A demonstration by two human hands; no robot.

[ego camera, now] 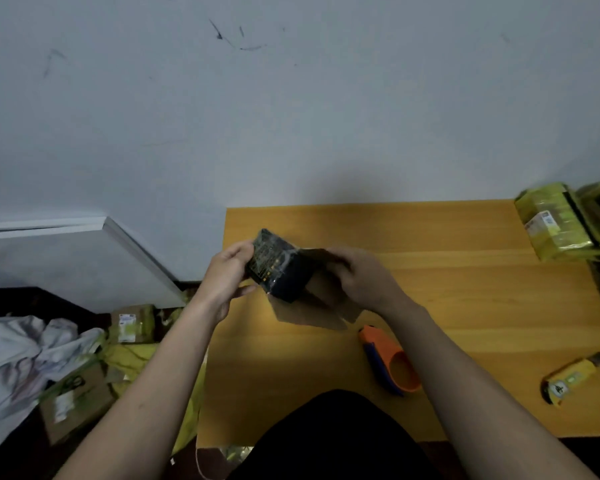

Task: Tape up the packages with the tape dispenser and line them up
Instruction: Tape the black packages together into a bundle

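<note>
Clothing, dark and cut off by the near edge, fills the bottom centre, with both bare forearms reaching away from it over the desk (pixel 465 278). Just beyond the right forearm an orange and blue tape dispenser (pixel 390 362) lies on the wood, touched by neither hand. Near the right edge lies a small yellow packet (pixel 568 379); its print is too small to read.

Further out, above the middle of the desk, both hands hold up a brown cardboard box (pixel 312 306) with its flaps open. The left hand (pixel 227 271) grips a dark, shiny-wrapped block (pixel 278 265) at its left side, fingers curled round it; the block sits partly inside the box. The right hand (pixel 364 278) is curled over the box's right side, fingertips hidden behind the cardboard.

At the far right corner, yellow taped packages (pixel 555 223) stand together, the rightmost cut off by the frame. Left of the desk, on the dim floor, lie more taped boxes (pixel 73 400) and crumpled pale cloth (pixel 18 355). Behind everything rises a scuffed white wall (pixel 291 98).
</note>
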